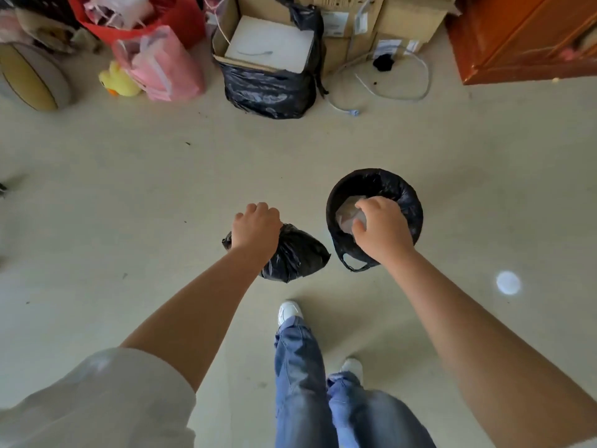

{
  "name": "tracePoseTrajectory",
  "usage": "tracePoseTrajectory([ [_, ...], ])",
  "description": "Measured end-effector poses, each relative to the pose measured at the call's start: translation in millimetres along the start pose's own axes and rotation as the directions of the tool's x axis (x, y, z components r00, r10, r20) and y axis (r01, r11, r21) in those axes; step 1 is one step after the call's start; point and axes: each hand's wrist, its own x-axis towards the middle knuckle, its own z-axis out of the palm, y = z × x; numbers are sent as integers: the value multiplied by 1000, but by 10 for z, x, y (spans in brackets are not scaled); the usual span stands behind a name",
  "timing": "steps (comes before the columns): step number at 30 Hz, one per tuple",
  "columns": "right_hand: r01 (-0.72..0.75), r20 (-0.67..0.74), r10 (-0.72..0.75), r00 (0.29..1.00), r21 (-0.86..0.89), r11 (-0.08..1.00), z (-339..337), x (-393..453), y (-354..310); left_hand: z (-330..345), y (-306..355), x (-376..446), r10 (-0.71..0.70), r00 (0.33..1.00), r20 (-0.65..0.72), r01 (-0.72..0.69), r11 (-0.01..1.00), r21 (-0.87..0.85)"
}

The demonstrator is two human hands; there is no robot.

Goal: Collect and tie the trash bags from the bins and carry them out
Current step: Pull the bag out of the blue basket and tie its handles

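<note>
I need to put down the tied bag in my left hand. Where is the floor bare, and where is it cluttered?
Bare floor stretches left of the left hand and its tied bag, and between the lined bin and the big black bag. Right of the bin is free too. Crowded: the far edge, with pink bag, boxes and cable.

Along the top of the frame sit cardboard boxes (381, 24), with a white cable (395, 84) looped on the pale floor (129, 189) before them. At upper left stand a red bag (181, 17), a pink bag (164, 66) and a yellow toy duck (118, 80). An orange wooden cabinet (523, 37) fills the upper right corner.
</note>
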Motion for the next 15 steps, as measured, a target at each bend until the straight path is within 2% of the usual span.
tracePoseTrajectory([
  [8, 19, 124, -22, 992, 23, 1000, 1134, 890, 111, 926, -67, 971, -66, 995, 78, 70, 996, -51],
  [15, 82, 149, -81, 985, -4, 997, 1396, 1154, 356, 1285, 12, 1300, -168, 970, 177, 175, 984, -26],
])
